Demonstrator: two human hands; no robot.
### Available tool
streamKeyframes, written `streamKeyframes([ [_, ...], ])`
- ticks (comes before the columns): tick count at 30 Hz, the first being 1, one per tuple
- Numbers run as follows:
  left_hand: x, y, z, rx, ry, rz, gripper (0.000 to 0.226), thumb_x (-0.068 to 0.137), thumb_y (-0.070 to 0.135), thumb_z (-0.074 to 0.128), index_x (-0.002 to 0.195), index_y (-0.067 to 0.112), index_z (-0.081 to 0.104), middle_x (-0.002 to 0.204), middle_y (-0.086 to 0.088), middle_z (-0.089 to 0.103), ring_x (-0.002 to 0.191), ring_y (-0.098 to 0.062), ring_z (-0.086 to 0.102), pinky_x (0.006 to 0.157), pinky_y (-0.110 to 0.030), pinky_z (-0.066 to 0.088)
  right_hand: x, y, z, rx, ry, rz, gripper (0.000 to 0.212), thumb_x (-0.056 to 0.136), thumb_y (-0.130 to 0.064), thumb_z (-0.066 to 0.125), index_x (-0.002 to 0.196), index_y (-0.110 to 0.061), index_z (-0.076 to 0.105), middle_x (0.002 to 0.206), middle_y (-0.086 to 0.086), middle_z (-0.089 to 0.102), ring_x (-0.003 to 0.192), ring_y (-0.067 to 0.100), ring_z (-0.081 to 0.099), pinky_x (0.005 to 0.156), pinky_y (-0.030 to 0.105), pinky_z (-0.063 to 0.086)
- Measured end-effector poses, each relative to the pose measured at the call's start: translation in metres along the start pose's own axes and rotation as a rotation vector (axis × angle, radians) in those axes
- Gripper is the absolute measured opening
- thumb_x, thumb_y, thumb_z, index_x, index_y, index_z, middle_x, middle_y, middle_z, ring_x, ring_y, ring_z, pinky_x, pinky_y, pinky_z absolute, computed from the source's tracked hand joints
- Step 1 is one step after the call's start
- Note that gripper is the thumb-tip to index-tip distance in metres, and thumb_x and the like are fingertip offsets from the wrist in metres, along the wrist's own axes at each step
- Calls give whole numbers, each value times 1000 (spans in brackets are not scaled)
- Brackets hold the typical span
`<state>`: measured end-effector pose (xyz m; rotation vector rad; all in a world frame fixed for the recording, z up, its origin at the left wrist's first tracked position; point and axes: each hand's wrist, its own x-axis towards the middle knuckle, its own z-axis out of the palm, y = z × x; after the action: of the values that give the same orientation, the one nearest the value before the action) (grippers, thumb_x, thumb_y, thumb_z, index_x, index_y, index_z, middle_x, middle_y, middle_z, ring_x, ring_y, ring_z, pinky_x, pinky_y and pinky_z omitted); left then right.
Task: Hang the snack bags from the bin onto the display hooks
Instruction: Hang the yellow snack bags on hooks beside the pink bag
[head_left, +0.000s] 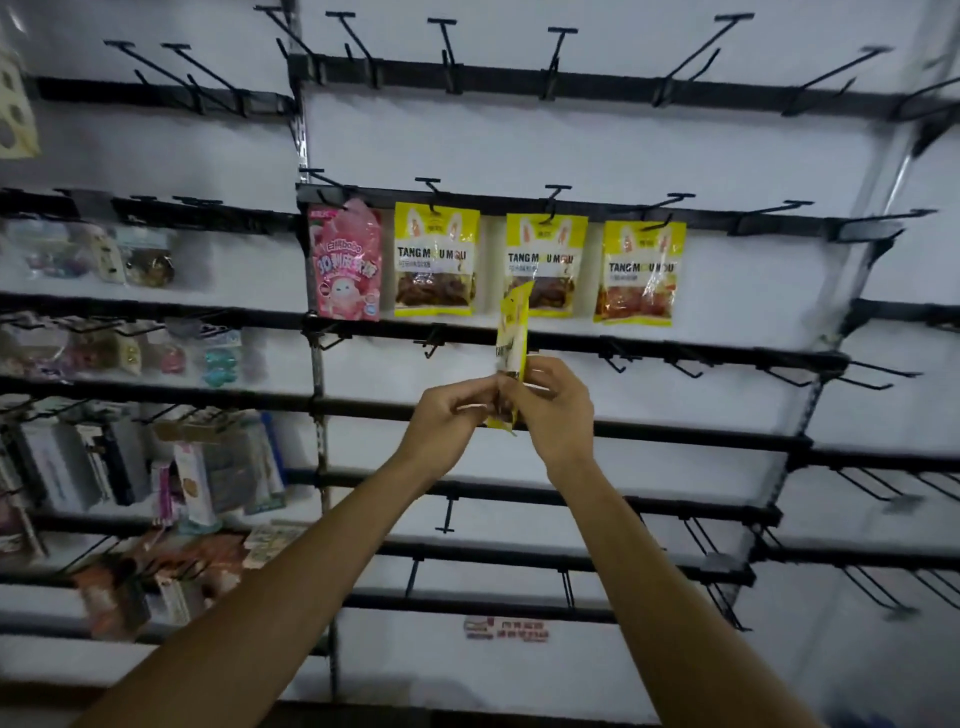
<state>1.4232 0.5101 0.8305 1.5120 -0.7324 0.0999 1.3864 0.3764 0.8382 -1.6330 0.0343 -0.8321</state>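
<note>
A yellow snack bag (511, 332) is held edge-on in front of the display wall, gripped by both hands at its lower part. My left hand (447, 421) pinches it from the left and my right hand (558, 410) from the right. Its top reaches up in front of the middle hanging bag. On the hook row above hang a pink bag (345, 260) and three yellow bags (435, 260), (545, 254), (639, 273). Empty black hooks (685, 366) stick out along the rail just behind the held bag. The bin is out of view.
Black rails with many empty hooks (449, 47) cover the white panel above, below and to the right. The left panel holds blurred small goods (130, 254) and boxed items (104, 462). A small red label (506, 629) sits low on the wall.
</note>
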Motion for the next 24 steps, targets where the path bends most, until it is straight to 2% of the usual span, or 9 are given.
streamKeyframes([
  [3, -6, -13, 10, 89, -17, 62, 38, 92, -11, 50, 120, 9, 67, 115, -6, 70, 109, -11, 65, 94, -21, 50, 2, 15, -20, 4, -14, 49, 13, 87, -9, 71, 92, -21, 73, 90, -1, 77, 84, 18, 73, 79, 42, 60],
  [6, -9, -26, 9, 149, 125, 45, 26, 92, -1, 57, 110, 13, 72, 106, 0, 73, 101, -7, 67, 85, -16, 51, -2, 28, -35, 71, -32, 124, 10, 88, -7, 68, 96, -12, 73, 88, 6, 77, 82, 28, 73, 78, 42, 61],
  [9, -1, -38, 0, 125, 263, -153, 24, 94, 5, 56, 113, 14, 67, 106, 2, 69, 96, -10, 64, 84, -24, 52, -8, 35, -47, 200, -61, 196, 11, 90, -4, 67, 99, -4, 71, 87, 9, 76, 77, 23, 71, 66, 29, 55],
  [11, 3, -41, -4, -84, 189, -376, 23, 95, 13, 58, 116, 13, 67, 99, 1, 70, 83, -11, 66, 70, -23, 53, -7, 41, -54, 271, -91, 253, 12, 90, -3, 66, 100, -4, 72, 90, 9, 75, 82, 25, 70, 70, 32, 53],
  [13, 4, -41, -3, -202, 87, -463, 19, 95, 14, 58, 110, 14, 69, 87, 1, 71, 69, -9, 66, 57, -19, 49, -3, 45, -58, 330, -123, 299, 15, 90, -1, 64, 104, 0, 70, 97, 15, 74, 89, 30, 70, 80, 41, 56],
  [15, 9, -44, -2, -234, 61, -438, 15, 92, 10, 61, 102, 14, 71, 81, 0, 72, 67, -11, 66, 56, -20, 49, 2, 49, -61, 327, -150, 313, 17, 91, 0, 63, 107, 2, 69, 104, 20, 72, 92, 31, 70, 83, 41, 58],
  [18, 23, -47, -3, -206, 43, -407, 10, 89, 8, 64, 94, 13, 71, 82, -3, 72, 69, -16, 66, 60, -23, 53, 12, 49, -69, 243, -151, 301, 13, 92, -2, 62, 100, -4, 72, 99, 16, 73, 89, 26, 71, 67, 29, 58],
  [20, 38, -45, -2, -187, 7, -384, 8, 89, 8, 65, 93, 11, 72, 86, -7, 71, 74, -21, 66, 65, -27, 55, 24, 46, -71, 196, -139, 278, 12, 93, -3, 62, 97, -6, 72, 94, 12, 74, 87, 25, 73, 66, 28, 57],
  [24, 73, -38, 0, -177, -34, -301, 13, 89, 9, 66, 101, 8, 71, 95, -10, 73, 82, -24, 69, 74, -33, 56, 56, 34, -70, 114, -88, 216, 12, 92, -6, 63, 94, -10, 75, 93, 14, 74, 86, 26, 70, 81, 45, 58],
])
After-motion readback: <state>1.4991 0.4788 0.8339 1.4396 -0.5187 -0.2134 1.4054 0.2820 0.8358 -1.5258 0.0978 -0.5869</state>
